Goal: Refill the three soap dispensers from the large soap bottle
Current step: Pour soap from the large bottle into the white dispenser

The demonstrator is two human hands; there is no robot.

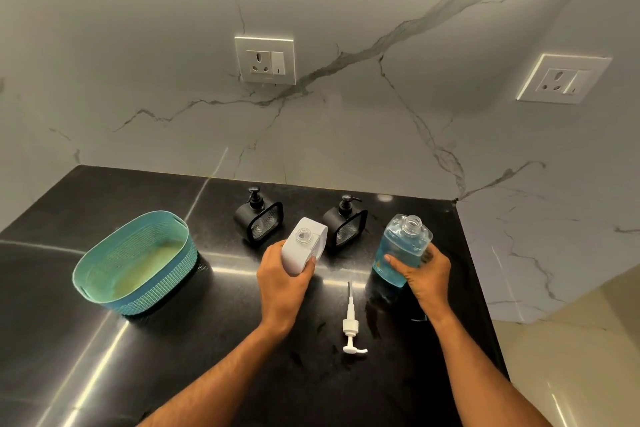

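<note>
**Both hands closed on open containers**

Forearms enter from the bottom edge and reach forward over the black countertop, which fills the lower frame below a veined marble wall.

- Teal woven basket: stood at far left on the counter, well apart from the hands; nothing is seen inside it.
- Large soap bottle: clear, blue liquid inside, neck uncapped. It is gripped around its lower body by the right hand, fingers wrapped closed. It is tilted slightly; whether its base touches the counter cannot be told.
- White dispenser: pump removed, mouth open. It is held tilted in the left hand, which is closed around its lower end.
- Two black dispensers: one behind the white dispenser to the left, the other between the white dispenser and the bottle. Both pumps are fitted.
- White pump: laid flat on the counter between the wrists, tube pointed away from the camera.
- Two wall sockets are noted, one centre, one right.
</note>
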